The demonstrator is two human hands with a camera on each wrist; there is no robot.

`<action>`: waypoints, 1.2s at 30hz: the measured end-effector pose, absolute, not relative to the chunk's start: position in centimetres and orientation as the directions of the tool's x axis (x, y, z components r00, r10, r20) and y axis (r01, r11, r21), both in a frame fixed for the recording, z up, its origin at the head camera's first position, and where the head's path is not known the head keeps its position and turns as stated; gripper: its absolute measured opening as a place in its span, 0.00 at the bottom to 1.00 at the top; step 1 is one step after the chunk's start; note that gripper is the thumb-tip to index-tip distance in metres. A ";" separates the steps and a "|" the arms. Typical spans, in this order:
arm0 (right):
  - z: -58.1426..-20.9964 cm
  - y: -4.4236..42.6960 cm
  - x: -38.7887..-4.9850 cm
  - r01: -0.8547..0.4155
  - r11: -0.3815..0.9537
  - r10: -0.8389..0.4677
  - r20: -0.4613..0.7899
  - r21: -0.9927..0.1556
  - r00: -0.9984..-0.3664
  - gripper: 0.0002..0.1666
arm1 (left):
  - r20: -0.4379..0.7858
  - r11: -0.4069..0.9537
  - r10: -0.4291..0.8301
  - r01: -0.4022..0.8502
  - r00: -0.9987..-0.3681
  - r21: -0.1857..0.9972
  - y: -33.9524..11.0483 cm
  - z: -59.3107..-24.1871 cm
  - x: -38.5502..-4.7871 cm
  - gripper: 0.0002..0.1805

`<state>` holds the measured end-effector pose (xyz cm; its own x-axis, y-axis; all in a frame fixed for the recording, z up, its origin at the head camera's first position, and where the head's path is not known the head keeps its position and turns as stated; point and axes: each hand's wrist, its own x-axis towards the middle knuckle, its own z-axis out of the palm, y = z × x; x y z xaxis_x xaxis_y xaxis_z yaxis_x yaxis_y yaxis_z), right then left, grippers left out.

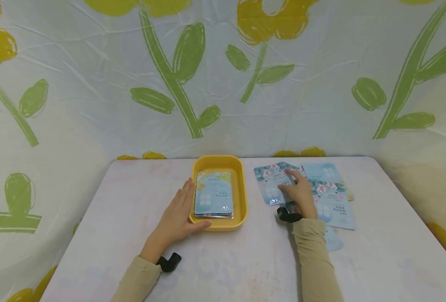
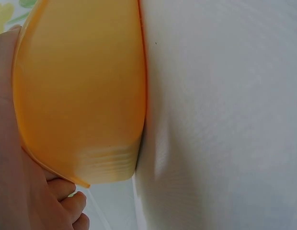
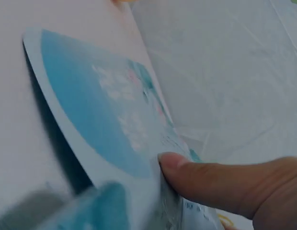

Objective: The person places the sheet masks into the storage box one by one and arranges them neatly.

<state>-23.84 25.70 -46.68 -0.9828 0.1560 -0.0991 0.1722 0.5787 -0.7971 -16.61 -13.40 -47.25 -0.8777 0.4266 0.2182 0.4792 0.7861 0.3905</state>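
Observation:
My left hand [image 1: 175, 220] rests along the left side of a yellow tray [image 1: 239, 201], fingers stretched along the rim and thumb at its near corner. In the left wrist view the tray's outer wall [image 2: 86, 91] fills the middle. Inside the tray lies a small stack of light blue sheet mask packets [image 1: 213, 193]. On the right, my right hand [image 1: 301, 193] pinches a floral blue packet [image 1: 266, 184]. The right wrist view shows the thumb [image 3: 206, 179] pressing on that packet [image 3: 100, 96], one edge of which is lifted off the table.
More packets [image 1: 332, 201] lie overlapping in a loose pile to the right, partly under my right forearm. A white table [image 1: 223, 264] carries everything, with a flower-printed cloth [image 1: 302, 109] hanging behind it.

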 end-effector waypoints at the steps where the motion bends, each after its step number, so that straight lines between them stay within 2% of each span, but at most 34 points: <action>1: -46.7 25.9 -23.8 0.157 0.574 0.141 -0.092 -0.803 -0.986 0.38 | 0.219 0.786 0.427 0.480 -0.877 0.389 -13.4 -47.3 -16.6 0.68; 8: -46.6 26.7 -23.4 0.085 0.449 0.067 -0.062 -0.890 -0.996 0.33 | 0.225 0.785 0.427 0.483 -0.876 0.388 -13.5 -47.3 -16.7 0.68; 14: -46.8 26.6 -23.4 0.067 0.478 0.042 -0.054 -0.876 -0.998 0.31 | 0.204 0.795 0.423 0.470 -0.883 0.383 -13.4 -47.3 -16.6 0.68; 18: -46.9 26.4 -23.5 0.059 0.449 0.039 -0.046 -0.892 -0.998 0.30 | 0.206 0.797 0.425 0.472 -0.882 0.377 -13.4 -47.3 -16.7 0.68; 22: -46.9 26.0 -23.4 0.056 0.387 0.073 -0.030 -0.920 -0.997 0.28 | 0.211 0.794 0.427 0.476 -0.879 0.377 -13.5 -47.3 -16.7 0.68; 29: -47.3 25.1 -23.3 0.027 0.229 0.207 0.022 -0.973 -0.978 0.27 | 0.211 0.794 0.421 0.471 -0.882 0.384 -13.4 -47.3 -16.6 0.68; 36: -47.5 23.4 -23.4 -0.149 -0.024 0.329 0.133 -0.989 -0.935 0.23 | 0.219 0.787 0.427 0.479 -0.878 0.387 -13.4 -47.3 -16.5 0.69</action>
